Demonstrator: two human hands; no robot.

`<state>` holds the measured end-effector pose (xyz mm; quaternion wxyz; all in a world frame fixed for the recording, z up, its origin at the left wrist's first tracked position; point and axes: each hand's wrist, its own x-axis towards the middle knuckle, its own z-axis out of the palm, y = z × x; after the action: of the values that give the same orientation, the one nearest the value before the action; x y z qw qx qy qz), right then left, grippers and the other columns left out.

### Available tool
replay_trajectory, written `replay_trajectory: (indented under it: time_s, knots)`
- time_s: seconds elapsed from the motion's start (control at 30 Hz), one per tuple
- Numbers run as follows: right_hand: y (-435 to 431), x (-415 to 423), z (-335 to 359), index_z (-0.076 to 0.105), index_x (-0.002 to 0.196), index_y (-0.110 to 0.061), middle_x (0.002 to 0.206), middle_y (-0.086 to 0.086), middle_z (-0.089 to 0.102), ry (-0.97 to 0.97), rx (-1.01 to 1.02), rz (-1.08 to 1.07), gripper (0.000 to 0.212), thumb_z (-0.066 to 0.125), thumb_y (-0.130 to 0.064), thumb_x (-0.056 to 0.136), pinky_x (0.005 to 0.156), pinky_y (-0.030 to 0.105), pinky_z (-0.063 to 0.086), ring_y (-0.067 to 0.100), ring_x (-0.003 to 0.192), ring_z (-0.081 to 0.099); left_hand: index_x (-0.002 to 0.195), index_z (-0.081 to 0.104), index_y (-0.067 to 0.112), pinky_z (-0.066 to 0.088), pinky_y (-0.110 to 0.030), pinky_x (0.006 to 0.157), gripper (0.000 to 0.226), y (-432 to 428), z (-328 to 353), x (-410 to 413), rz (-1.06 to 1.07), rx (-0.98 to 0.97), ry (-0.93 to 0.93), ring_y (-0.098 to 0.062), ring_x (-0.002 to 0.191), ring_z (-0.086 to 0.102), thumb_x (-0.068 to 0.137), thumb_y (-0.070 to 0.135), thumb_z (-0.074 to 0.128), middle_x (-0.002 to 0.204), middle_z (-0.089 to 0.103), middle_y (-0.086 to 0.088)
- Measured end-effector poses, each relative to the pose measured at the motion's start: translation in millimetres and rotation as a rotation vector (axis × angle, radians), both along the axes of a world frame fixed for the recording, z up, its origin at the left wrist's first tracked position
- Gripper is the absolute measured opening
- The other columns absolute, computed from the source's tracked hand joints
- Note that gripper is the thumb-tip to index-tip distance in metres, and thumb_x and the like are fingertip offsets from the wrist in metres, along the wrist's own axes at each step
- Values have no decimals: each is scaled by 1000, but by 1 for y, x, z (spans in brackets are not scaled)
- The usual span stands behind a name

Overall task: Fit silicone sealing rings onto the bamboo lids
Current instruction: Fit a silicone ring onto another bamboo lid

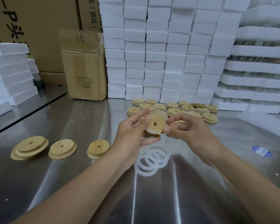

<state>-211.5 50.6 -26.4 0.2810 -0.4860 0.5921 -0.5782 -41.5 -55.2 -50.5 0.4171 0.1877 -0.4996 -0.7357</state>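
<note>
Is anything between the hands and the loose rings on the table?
Nothing visible. The silicone rings lie uncovered on the table, just below the left hand and right hand, which hold a bamboo lid.

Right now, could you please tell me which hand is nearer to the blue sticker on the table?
Right. The right hand is to the left of the blue sticker; the left hand is farther left, on the other side of the bamboo lid both hold.

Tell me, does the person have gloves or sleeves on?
No. The left hand and the right hand wear no gloves, rings or watch. The left forearm and right forearm are uncovered too; no sleeve shows in the picture.
</note>
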Motion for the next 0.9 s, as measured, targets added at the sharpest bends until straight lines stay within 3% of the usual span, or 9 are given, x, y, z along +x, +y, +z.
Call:
replay_trajectory:
  time_s: [0.1, 0.2, 0.43, 0.57, 0.7, 0.8, 0.9]
  knots:
    - [0, 1, -3, 71, 107, -6, 81, 19, 77, -3, 18, -17, 31, 88, -13, 82, 66, 13, 50, 11, 71, 65, 133, 70, 21, 67, -48, 86, 28, 2, -1, 2, -43, 4, -1, -29, 108, 80, 107, 13, 63, 119, 81, -11]
    - [1, -2, -5, 77, 100, -11, 75, 8, 72, 39, 55, -10, 22, 88, -20, 83, 66, 17, 52, 12, 73, 62, 135, 67, 20, 66, -52, 89, 29, 4, -1, 2, -70, 4, 13, -34, 111, 78, 106, 13, 63, 122, 79, -17]
    - [4, -1, -4, 80, 96, -17, 87, 6, 80, 66, 108, 29, 14, 86, -26, 86, 75, 25, 56, 10, 82, 74, 138, 61, 22, 62, -42, 100, 30, 9, 0, 0, -50, -57, -2, -28, 114, 77, 108, 20, 62, 120, 80, -15]
    - [0, 5, -8, 77, 92, -9, 79, 12, 79, 54, 17, -40, 15, 86, -20, 86, 68, 20, 53, 12, 75, 73, 131, 64, 17, 64, -39, 96, 27, 10, -2, -4, 33, -47, -38, -27, 109, 79, 105, 21, 68, 115, 81, -14]
    - [-2, 7, -11, 74, 92, -5, 71, 7, 75, 43, -45, -55, 14, 84, -12, 86, 64, 13, 49, 9, 69, 69, 116, 70, 8, 67, -37, 86, 26, 6, -7, 0, 130, -26, -124, -29, 103, 81, 96, 23, 79, 104, 82, -15]
    - [-1, 5, -12, 75, 95, -11, 71, 2, 73, 61, -25, -29, 10, 82, -11, 89, 65, 14, 50, 8, 70, 69, 99, 72, 6, 67, -39, 83, 18, 1, -9, 2, 153, -84, -167, -30, 96, 82, 93, 19, 83, 98, 83, -14]
    - [0, 5, -13, 75, 98, -22, 76, 3, 73, 130, 24, 1, 10, 79, -14, 93, 68, 19, 51, 10, 75, 71, 90, 74, 8, 65, -30, 72, 15, -2, -8, 5, 132, -92, -188, -28, 94, 82, 89, 16, 87, 97, 83, -14]
